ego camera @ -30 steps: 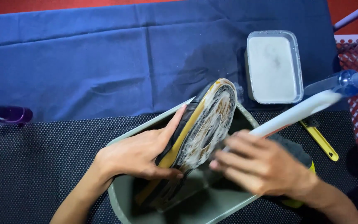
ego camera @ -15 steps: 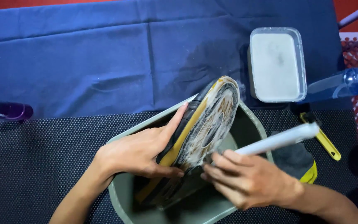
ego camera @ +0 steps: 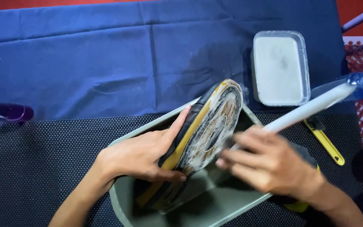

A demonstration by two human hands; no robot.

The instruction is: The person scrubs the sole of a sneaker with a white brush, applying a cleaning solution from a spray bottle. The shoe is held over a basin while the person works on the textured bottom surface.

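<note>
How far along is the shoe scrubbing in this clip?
Mid-scrub. Done: the shoe's sole is already covered in suds. In hand: the left hand holds the shoe tilted over the grey tub; the right hand, blurred, grips a white-handled brush against the sole. Left: suds not yet rinsed off.

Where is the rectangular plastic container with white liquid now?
In the head view, the rectangular container stands at the upper right on the blue cloth, just beyond the grey tub and above the yellow-handled tool.
</note>
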